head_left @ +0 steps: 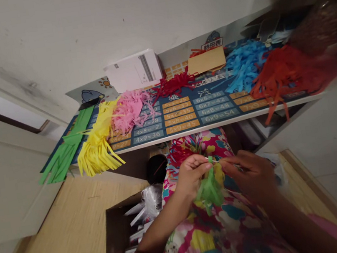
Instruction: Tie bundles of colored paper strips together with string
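Observation:
My left hand [191, 174] and my right hand [249, 173] meet over my lap, below the table edge. Both pinch the top of a small bundle of green fringed paper [209, 188], which hangs down between them with a bit of yellow beside it. My fingers are closed on the bundle's upper end. My lap is covered by bright flowered cloth [209, 230].
A low table [188, 130] printed with multiplication tables carries piles of cut paper fringe: green [64, 152], yellow [96, 143], pink [129, 109], dark red [173, 84], blue [244, 64], orange-red [277, 74]. A white box [135, 70] and brown envelope [206, 60] stand behind. A cardboard box [121, 235] sits left of my knee.

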Demonstrator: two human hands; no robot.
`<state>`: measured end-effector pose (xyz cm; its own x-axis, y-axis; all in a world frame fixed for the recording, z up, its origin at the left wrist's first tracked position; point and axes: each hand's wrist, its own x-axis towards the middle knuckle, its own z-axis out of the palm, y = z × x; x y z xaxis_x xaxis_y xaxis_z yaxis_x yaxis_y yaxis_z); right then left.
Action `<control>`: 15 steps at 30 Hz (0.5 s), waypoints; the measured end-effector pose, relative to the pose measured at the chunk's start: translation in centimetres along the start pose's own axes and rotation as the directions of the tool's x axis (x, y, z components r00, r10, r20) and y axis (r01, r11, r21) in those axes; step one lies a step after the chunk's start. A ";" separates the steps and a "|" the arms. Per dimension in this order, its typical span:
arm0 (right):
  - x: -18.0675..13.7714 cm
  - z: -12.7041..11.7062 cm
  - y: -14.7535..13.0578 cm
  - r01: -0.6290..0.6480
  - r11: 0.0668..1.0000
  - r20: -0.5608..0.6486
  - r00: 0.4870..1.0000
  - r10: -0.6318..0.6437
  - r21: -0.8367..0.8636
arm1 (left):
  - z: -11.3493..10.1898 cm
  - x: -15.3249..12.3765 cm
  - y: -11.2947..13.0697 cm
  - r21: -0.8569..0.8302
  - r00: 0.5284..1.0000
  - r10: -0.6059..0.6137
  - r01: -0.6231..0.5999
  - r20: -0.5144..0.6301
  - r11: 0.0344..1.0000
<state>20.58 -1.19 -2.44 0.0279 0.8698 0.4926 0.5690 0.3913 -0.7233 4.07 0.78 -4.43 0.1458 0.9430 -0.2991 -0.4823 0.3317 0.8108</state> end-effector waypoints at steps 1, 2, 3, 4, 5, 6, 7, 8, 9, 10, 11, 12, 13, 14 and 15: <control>0.0 0.1 0.1 -0.005 1.000 0.018 1.000 0.005 0.004 | 0.1 -0.1 0.0 0.000 1.000 0.022 -0.022 0.011 1.000; 0.0 0.1 0.2 -0.014 1.000 0.045 0.999 0.014 0.006 | 0.1 -0.1 0.0 0.006 0.999 0.046 -0.046 0.023 0.999; -0.1 0.2 0.4 -0.026 1.000 0.084 0.996 0.026 0.007 | 0.1 -0.2 0.0 0.020 0.997 0.069 -0.070 0.037 0.997; -0.1 0.2 0.7 -0.040 0.999 0.134 0.990 0.038 0.009 | 0.1 -0.3 0.1 0.046 0.995 0.088 -0.091 0.050 0.995; -0.1 0.2 1.0 -0.054 0.998 0.184 0.982 0.050 0.014 | 0.1 -0.4 0.1 0.082 0.993 0.104 -0.108 0.059 0.991; -0.1 0.2 1.2 -0.067 0.997 0.230 0.971 0.061 0.022 | 0.1 -0.4 0.1 0.125 0.991 0.117 -0.124 0.062 0.985; 0.0 0.2 1.5 -0.083 0.996 0.269 0.960 0.072 0.032 | 0.0 -0.5 0.1 0.170 0.990 0.126 -0.134 0.056 0.976; 0.0 0.2 1.7 -0.100 0.994 0.296 0.951 0.083 0.043 | 0.0 -0.6 0.1 0.217 0.990 0.133 -0.140 0.045 0.966; 0.0 0.1 1.9 -0.120 0.991 0.312 0.945 0.097 0.056 | -0.1 -0.6 0.1 0.267 0.990 0.141 -0.144 0.033 0.953; -0.1 0.1 2.0 -0.136 0.988 0.319 0.942 0.107 0.071 | -0.1 -0.7 0.2 0.317 0.989 0.149 -0.149 0.027 0.937; -0.1 0.2 2.1 -0.147 0.985 0.324 0.940 0.110 0.092 | -0.2 -0.7 0.2 0.365 0.987 0.161 -0.161 0.031 0.917; -0.1 0.2 2.1 -0.151 0.981 0.332 0.938 0.104 0.120 | -0.2 -0.7 0.3 0.413 0.982 0.181 -0.185 0.050 0.892; -0.1 0.3 2.1 -0.151 0.976 0.340 0.936 0.090 0.155 | -0.3 -0.7 0.4 0.461 0.973 0.216 -0.231 0.085 0.857; -0.2 0.3 2.1 -0.149 0.970 0.355 0.932 0.073 0.192 | -0.4 -0.7 0.5 0.503 0.955 0.266 -0.295 0.131 0.812; -0.2 0.4 2.0 -0.149 0.963 0.372 0.926 0.056 0.226 | -0.5 -0.7 0.7 0.538 0.931 0.319 -0.364 0.179 0.760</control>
<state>21.38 -0.40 -4.19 -0.2483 0.9397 0.2354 0.3582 0.3148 -0.8789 3.22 0.33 -3.94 0.1360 0.9882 0.0705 0.0450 -0.0772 0.9960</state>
